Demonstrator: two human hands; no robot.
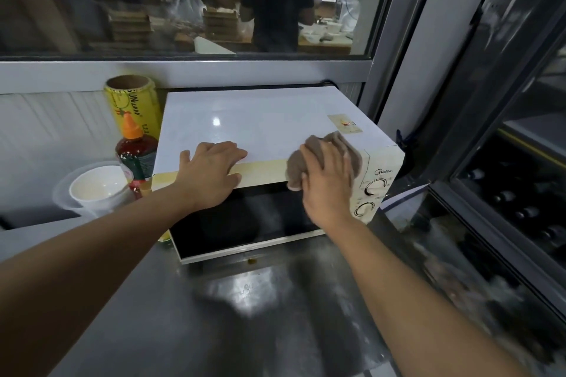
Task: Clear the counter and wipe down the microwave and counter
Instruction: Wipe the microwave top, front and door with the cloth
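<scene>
brown cloth (324, 156) is grasped by the right hand (329, 185) at the white microwave's (245, 125) front top edge, centre frame, while the left hand (211, 173) rests flat, fingers released.

The microwave (245, 125) has a glossy white top and a shiny black glass door. The table (260, 309) is smeared brushed metal. The cloth (306, 159) looks soft, matt brown.

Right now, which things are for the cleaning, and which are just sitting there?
For the job:
cloth, gripped by the right hand
microwave, steadied by the left hand
counter

Just sitting there:
sauce bottle
wrap roll
paper cup
</scene>
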